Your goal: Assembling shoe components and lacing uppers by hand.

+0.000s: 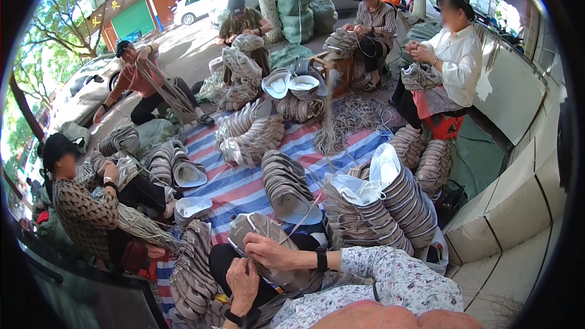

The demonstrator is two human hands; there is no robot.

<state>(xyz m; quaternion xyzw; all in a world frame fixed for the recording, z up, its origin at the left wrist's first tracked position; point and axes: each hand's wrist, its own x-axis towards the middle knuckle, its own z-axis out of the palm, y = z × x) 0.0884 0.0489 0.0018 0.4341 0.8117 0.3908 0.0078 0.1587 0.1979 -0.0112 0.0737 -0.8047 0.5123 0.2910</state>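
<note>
a grey shoe upper (259,226) is held on the lap at the near middle of the scene. the right hand (271,251) is laid across it from the right, fingers curled closed over its near edge, a black band worn at the wrist. the left hand (242,280) sits just nearer and slightly left, fingers bent and closed against the underside of the same piece; exactly what is pinched there cannot be told. a thin cord (303,212) is seen running from the held piece up and to the right.

just right of the hands, a long stack of grey uppers with white linings (378,207) is leaned over a striped red, white and blue sheet (244,186). another stack (286,186) lies just beyond the hands, and a curved stack (192,268) is set at the near left. a pile of loose cord (350,119) is spread at the far middle. several other people are seated around the sheet, each busy with similar pieces. a low tiled wall (518,201) runs along the right.
</note>
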